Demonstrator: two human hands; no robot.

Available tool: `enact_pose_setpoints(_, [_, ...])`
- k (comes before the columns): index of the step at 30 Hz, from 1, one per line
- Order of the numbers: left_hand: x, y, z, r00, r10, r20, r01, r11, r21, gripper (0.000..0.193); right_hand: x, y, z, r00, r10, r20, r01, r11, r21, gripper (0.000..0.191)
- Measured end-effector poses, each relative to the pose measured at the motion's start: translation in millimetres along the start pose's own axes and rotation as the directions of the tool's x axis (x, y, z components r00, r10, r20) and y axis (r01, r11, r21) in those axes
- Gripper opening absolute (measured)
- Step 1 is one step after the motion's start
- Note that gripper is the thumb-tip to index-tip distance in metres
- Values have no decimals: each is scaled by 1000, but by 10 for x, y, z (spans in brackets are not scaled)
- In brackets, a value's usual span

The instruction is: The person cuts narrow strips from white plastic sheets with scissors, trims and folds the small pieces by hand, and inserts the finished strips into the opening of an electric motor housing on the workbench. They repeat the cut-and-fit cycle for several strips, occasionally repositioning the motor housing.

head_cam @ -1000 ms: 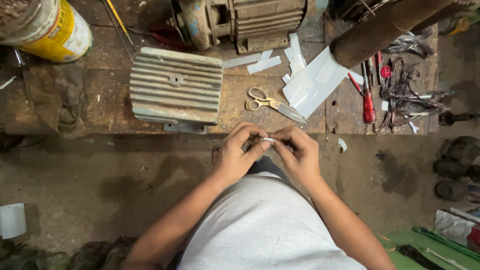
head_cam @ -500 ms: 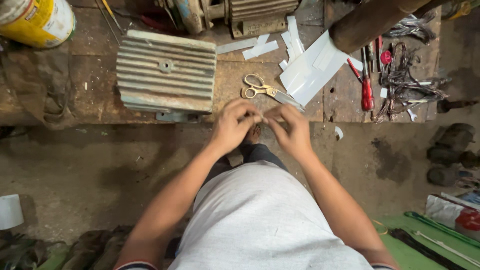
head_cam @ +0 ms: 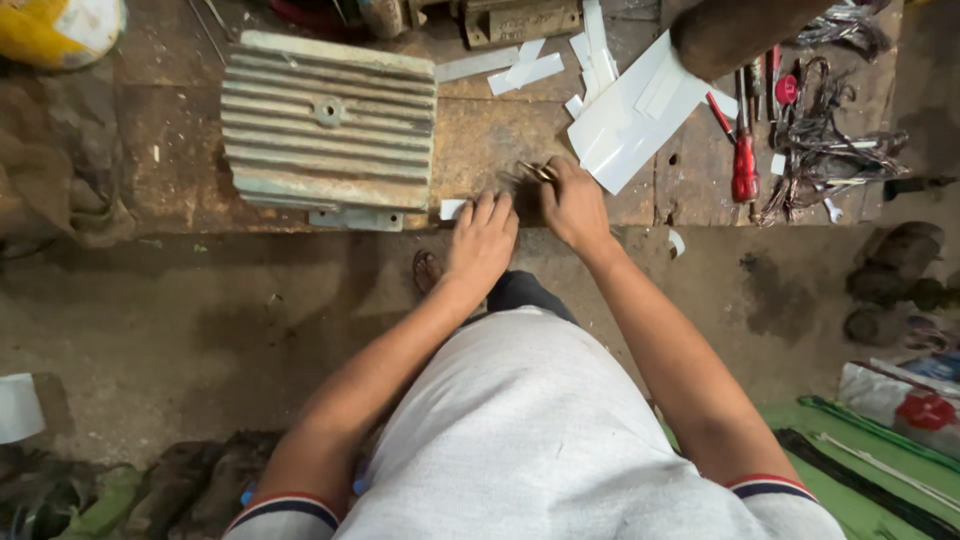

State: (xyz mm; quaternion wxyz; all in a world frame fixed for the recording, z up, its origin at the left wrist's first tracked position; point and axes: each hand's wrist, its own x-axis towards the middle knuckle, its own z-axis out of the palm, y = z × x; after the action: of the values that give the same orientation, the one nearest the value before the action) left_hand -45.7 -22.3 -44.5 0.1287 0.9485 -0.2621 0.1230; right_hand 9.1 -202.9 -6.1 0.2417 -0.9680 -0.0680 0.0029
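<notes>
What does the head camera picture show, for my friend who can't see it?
A person's right hand grips scissors on a worn wooden bench, while the left hand rests beside a small white paper piece. Nearby lie a ribbed metal cover, white paper strips and a red screwdriver.

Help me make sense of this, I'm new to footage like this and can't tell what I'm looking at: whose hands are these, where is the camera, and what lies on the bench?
The camera sits on the person's head and looks straight down, so you see their grey shirt, both arms and the bench edge from above. The left hand rests at the edge of the wooden workbench, beside a small white scrap. The right hand grips the handles of a pair of scissors; the blades are blurred. On the bench lie a ribbed metal motor housing, cut white sheets and strips, a red-handled screwdriver and a tangle of wires and tools. A yellow can stands at the far left corner.
</notes>
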Motion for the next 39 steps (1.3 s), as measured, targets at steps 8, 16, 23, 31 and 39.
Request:
enact_pose_setpoints(8, [-188, -255, -9, 996, 82, -42, -85, 992, -89, 47, -34, -17, 124, 987, 161, 26, -162, 985, 57, 30])
enact_pose_setpoints(16, [-56, -325, -27, 989, -116, -90, 65, 896, -439, 23, -47, 4, 115, 980, 194, 38, -197, 977, 79, 27])
enact_pose_setpoints(23, [48, -280, -72, 978, -135, -158, 78, 943, -323, 14, -98, -37, 62, 990, 138, -21, -135, 986, 99, 25])
enact_pose_setpoints(31, [426, -300, 42, 990, 97, -103, -100, 995, -26, 13, -81, 9, 89, 984, 176, 0, -175, 979, 105, 24])
enact_pose_setpoints(39, [184, -204, 129, 997, 68, -45, -73, 992, -99, 24, -52, -22, 110, 991, 122, 46, -123, 992, 25, 27])
